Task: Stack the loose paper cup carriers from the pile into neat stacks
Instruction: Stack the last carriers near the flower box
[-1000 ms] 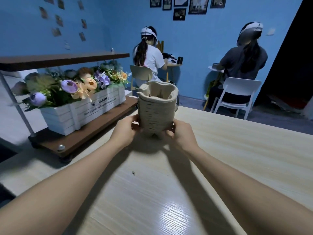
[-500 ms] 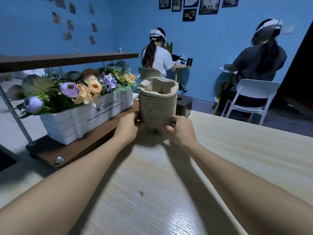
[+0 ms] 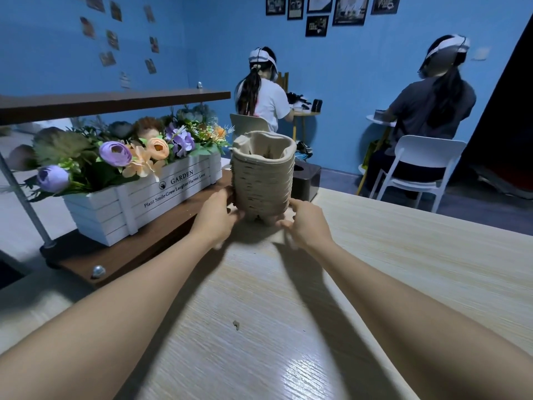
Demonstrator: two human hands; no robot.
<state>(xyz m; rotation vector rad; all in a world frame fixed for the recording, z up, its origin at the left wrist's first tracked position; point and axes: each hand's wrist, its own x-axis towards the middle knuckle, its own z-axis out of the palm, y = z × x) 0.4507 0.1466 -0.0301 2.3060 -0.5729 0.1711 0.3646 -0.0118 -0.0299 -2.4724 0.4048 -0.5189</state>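
1. A small scrap (image 3: 236, 325) lies on the pale wood tabletop (image 3: 403, 269) between the forearms.
2. The left hand (image 3: 215, 219) and right hand (image 3: 307, 225) grip the base of a tall stack of paper cup carriers (image 3: 262, 177) from either side — fingers curled against it — near the tabletop's far edge.
3. Just left, a white planter box (image 3: 138, 197) reads "GARDEN — Plant Smile·Grow Laughter·Harvest Love".

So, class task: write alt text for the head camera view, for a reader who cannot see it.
Two bare hands, left hand and right hand, hold the base of a tall stack of paper cup carriers at the far end of a pale wooden table. A white flower box sits to its left.
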